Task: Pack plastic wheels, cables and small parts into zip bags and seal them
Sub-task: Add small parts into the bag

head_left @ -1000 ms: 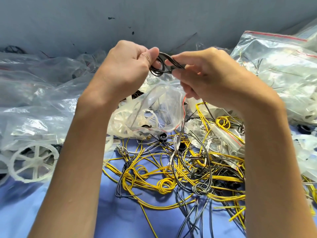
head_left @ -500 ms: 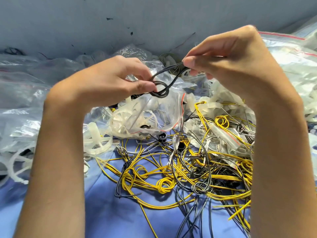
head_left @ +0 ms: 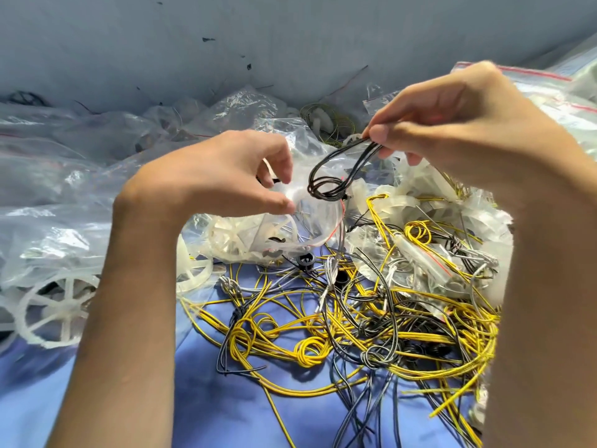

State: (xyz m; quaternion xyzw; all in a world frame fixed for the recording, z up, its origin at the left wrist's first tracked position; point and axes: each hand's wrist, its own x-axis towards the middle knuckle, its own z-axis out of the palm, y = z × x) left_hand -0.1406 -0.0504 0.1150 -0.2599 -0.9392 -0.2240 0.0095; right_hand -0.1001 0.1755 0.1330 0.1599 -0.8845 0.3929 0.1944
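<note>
Black cable coil (head_left: 326,184) hangs pinched from the right hand (head_left: 452,130), just above the mouth of a clear zip bag (head_left: 310,227) gripped by the left hand (head_left: 223,176); yellow and grey cables (head_left: 323,334) litter the blue desk (head_left: 210,399).

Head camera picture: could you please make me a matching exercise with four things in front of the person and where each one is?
Things:
1. black cable coil
2. white wheel
3. yellow cables
4. bag with red strip

Places:
A. tangled on the blue cloth, between the forearms
B. far right, behind the right hand
C. lower left edge of the picture
D. pinched in the right hand's fingertips, hanging above the pile

Pairs: 1-D, 2-C, 3-A, 4-B
</note>
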